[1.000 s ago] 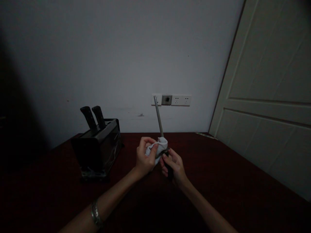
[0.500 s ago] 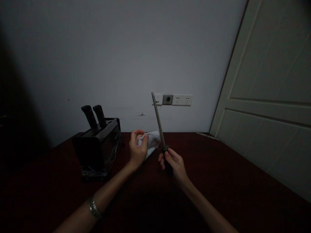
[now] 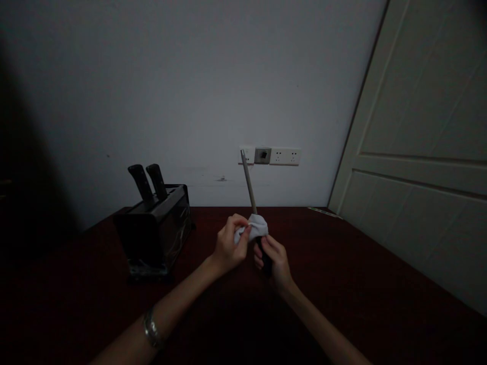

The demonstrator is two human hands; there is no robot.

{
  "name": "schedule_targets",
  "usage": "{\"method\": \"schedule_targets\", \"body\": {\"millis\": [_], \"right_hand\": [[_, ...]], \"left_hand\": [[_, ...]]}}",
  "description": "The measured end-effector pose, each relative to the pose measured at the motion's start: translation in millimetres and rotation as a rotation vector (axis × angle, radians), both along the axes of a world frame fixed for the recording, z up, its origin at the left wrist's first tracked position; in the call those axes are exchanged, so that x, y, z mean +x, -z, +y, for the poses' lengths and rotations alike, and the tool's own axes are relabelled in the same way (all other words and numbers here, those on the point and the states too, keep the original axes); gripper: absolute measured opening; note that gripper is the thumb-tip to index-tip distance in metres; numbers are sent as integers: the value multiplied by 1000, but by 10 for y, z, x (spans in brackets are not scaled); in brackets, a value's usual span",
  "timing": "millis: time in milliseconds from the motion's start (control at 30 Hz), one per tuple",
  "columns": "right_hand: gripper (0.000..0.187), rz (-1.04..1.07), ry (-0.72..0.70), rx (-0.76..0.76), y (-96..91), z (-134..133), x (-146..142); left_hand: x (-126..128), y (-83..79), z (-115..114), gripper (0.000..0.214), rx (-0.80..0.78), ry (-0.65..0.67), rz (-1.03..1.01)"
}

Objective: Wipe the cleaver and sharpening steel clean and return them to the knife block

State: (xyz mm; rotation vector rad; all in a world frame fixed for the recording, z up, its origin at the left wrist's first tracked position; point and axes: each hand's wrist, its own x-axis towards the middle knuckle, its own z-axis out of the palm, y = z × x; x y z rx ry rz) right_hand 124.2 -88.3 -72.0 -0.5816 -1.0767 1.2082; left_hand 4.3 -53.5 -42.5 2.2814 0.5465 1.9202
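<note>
Upright and tilted slightly left, a honing steel [image 3: 248, 185] with a grey rod and a black handle stands in my right hand [image 3: 278, 261], whose fingers are wrapped round the handle. My left hand [image 3: 233, 244] pinches a white cloth [image 3: 259, 226] between thumb and fingers. The cloth lies against the base of the rod, just above the handle, and hides the guard there. Whether it wraps fully round the rod I cannot tell. A bracelet circles my left wrist.
On the left of the dark red table [image 3: 323, 263] stands a black knife block [image 3: 154, 228], two black-handled knives [image 3: 148, 183] upright in its top. Wall sockets [image 3: 284, 156] sit behind the rod. A thin strip [image 3: 324, 213] lies by the panelled door [image 3: 418, 152].
My left hand has moved right with the cloth, which now covers the rod's base instead of hanging beside it. The honing steel has dipped slightly and shifted a little right.
</note>
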Motion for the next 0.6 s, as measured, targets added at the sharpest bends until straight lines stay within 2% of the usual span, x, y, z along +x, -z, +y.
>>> {"method": "schedule_targets", "body": {"millis": [100, 233, 333, 467, 600], "right_hand": [[32, 40, -56, -18, 25, -2, 2], [30, 73, -122, -13, -12, -40, 9], [30, 84, -155, 25, -80, -88, 8], [29, 79, -165, 52, -106, -105, -5], [30, 69, -154, 28, -42, -65, -30]], "left_hand": [[2, 32, 3, 8, -200, 41, -102], [-12, 69, 64, 11, -304, 64, -93], [-36, 86, 156, 11, -338, 18, -14], [-87, 57, 267, 13, -364, -138, -145], [-108, -16, 195, 14, -307, -155, -180]]}}
